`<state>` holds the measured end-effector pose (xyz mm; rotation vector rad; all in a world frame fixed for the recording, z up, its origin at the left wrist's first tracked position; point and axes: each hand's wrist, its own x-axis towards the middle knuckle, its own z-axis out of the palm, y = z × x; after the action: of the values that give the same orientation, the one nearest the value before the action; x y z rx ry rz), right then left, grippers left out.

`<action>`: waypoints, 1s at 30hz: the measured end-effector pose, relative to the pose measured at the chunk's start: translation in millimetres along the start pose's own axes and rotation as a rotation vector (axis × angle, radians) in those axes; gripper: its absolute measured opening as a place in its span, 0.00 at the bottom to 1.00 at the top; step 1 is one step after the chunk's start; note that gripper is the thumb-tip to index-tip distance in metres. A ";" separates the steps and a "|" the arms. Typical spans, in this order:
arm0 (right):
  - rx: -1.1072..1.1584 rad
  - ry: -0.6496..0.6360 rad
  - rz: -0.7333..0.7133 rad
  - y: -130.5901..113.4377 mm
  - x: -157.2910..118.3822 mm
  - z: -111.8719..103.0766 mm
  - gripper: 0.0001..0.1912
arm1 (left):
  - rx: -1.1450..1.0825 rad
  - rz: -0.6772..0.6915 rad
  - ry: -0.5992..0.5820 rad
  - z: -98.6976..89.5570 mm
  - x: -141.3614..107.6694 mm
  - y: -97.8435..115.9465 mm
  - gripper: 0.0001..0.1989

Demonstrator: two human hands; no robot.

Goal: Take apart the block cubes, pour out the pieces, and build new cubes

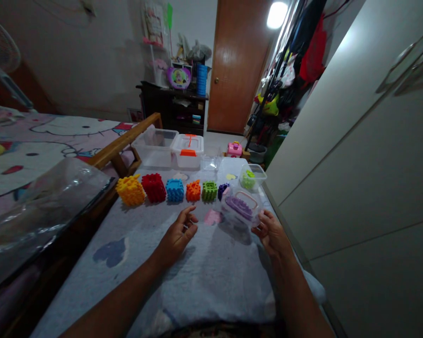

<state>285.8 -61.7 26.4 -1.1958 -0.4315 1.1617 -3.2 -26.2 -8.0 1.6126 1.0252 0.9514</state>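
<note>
A clear plastic box point(242, 219), a purple piece point(238, 207) showing through it, is held tilted by the right hand point(272, 234).

You face a brown door point(241, 70) at twelve o'clock, pale wardrobe point(338, 155) at two, patterned bed point(52, 152) at ten.

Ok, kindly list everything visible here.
Cloth: one, bluish, middle
Blocks: six, yellow, red, blue, orange, green, purple, on cloth
Box: one, clear, by blocks
Tub: one, clear, behind box
Pieces: two, purple in box, green in tub
Bins: two, clear, behind blocks
Container: one, clear, beside bins
Case: one, pink, beyond cloth
Bag: one, clear, left
Bed: one, pink, left
Fan: one, pale, left
Cabinet: one, dark, back
Door: one, brown, back
Wardrobe: one, pale, right
Clutter: many, mixed, by door
Left grip: one, over cloth
Right grip: one, holding box
</note>
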 end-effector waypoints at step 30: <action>0.079 0.314 -0.185 -5.6 56.3 -17.2 0.24 | 0.089 -0.036 -0.038 -1.3 -0.5 3.5 0.26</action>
<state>324.7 -21.0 8.5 -1.2167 -0.2488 0.8080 -4.0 -26.9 -4.4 1.6731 1.0798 0.8588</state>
